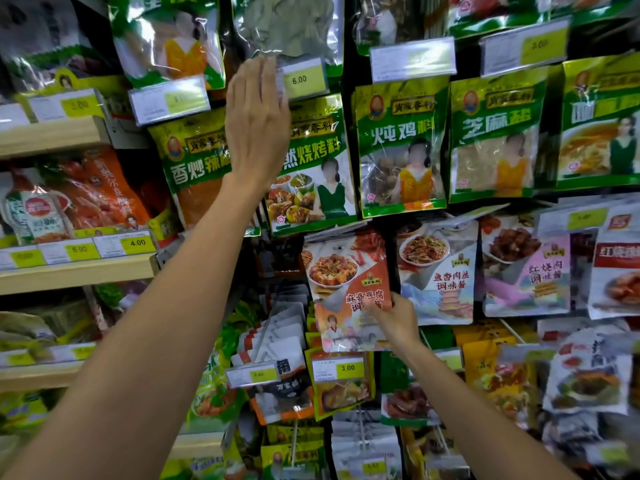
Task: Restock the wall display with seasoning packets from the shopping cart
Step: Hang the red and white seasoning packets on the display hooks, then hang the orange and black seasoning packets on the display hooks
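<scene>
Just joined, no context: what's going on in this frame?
A person is working at a wall display of hanging seasoning packets. The right hand grips a red-and-white packet near its lower right edge, holding it up in the middle row; whether it is on its hook cannot be told. The left hand is raised with straight fingers, reaching the 6.00 price tag under a clear bag of leaves.

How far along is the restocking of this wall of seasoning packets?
Done: the row of green packets looks full. In hand: the right hand pinches a mapo tofu packet against the display; whether it is hooked yet is unclear. The left hand is raised flat by the 6.00 price tag. Left: unknown, since the cart is out of view.
</scene>
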The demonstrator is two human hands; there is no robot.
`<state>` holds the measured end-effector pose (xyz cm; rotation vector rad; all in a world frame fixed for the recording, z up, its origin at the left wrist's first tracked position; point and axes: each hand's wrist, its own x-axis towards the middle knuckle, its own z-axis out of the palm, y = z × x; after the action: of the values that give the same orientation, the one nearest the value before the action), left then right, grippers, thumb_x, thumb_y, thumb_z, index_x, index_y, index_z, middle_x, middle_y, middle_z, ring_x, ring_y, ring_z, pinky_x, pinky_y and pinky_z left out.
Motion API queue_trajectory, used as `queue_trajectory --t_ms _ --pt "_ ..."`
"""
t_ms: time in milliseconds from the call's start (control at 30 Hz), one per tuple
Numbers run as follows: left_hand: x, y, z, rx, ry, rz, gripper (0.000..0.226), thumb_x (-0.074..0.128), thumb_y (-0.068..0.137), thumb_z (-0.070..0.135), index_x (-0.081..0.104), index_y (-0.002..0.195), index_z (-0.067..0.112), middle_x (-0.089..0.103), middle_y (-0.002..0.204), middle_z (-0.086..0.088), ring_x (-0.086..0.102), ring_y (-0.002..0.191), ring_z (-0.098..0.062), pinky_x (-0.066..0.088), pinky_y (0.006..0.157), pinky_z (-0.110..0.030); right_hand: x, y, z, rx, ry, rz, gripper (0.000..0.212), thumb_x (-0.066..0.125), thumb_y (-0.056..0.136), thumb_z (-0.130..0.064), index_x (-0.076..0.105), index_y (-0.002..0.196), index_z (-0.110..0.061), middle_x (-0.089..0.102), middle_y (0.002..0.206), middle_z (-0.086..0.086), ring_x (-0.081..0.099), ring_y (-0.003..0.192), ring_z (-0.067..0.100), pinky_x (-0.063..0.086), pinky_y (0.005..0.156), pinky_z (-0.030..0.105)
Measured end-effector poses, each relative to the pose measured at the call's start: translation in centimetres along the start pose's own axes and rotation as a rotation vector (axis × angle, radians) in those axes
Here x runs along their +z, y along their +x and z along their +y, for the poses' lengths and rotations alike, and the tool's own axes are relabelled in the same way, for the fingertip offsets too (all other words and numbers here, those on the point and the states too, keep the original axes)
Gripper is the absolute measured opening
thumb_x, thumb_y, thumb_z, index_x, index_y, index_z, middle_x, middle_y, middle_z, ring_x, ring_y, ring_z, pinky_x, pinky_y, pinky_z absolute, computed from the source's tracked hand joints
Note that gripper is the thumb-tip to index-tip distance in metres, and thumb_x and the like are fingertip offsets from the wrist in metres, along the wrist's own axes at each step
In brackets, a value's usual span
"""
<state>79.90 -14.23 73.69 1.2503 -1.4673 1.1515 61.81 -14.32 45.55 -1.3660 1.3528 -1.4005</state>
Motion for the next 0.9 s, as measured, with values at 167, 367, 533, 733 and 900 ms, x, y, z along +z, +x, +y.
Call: queue_trajectory --t_ms 167,367,533,733,900 --pt "-1.4 -3.9 2.7 0.028 -0.133 0.077 0.040 0.035 0.097 0.012 0.047 0.133 -0.001 0.049 0.138 -0.018 0.043 0.131 -0.030 0.024 0.116 -0.035 -2.7 -3.3 0.7 -0.066 -0.139 0.149 0.036 0.063 0.093 -0.018 0.054 0.124 -0.004 0.061 0.118 0.009 0.058 0.110 0.022 0.049 0.092 0.031" --pt "-2.4 -15.4 12.0 0.199 -0.498 -0.014 0.025 0.049 0.095 0.006 0.062 0.111 -0.008 0.064 0.110 -0.024 0.060 0.107 -0.037 0.044 0.097 -0.044 -9.6 -8.2 3.6 -0.082 -0.137 0.271 0.016 0.056 0.096 -0.018 0.060 0.111 -0.013 0.060 0.091 -0.009 0.059 0.085 0.005 0.048 0.071 0.011" --pt "-4.3 -27.8 22.4 0.094 -0.865 -0.479 0.037 0.036 0.098 0.018 0.065 0.104 -0.006 0.067 0.101 -0.019 0.064 0.096 -0.034 0.051 0.087 -0.042 -17.9 -13.6 7.3 0.031 -0.120 0.389 0.014 0.053 0.098 -0.021 0.064 0.105 -0.014 0.067 0.095 0.000 0.063 0.090 0.012 0.050 0.076 0.022" --pt "-6.6 -39.1 34.5 -0.330 -1.209 -1.053 0.019 0.044 0.100 0.012 0.062 0.099 0.007 0.064 0.090 -0.007 0.060 0.087 -0.026 0.047 0.080 -0.042 -28.6 -22.7 13.3 0.232 -0.177 0.609 0.015 0.055 0.095 -0.005 0.068 0.089 0.001 0.067 0.079 0.006 0.057 0.067 -0.003 0.041 0.062 0.006" --pt "-8.0 -44.2 44.2 -0.492 -1.216 -1.332 0.021 0.046 0.098 0.005 0.066 0.105 0.002 0.070 0.097 -0.010 0.064 0.096 -0.027 0.045 0.081 -0.032 -36.3 -31.0 18.9 0.468 -0.262 0.710 0.019 0.055 0.096 -0.011 0.070 0.086 -0.005 0.069 0.078 0.004 0.062 0.074 0.015 0.044 0.070 0.028"
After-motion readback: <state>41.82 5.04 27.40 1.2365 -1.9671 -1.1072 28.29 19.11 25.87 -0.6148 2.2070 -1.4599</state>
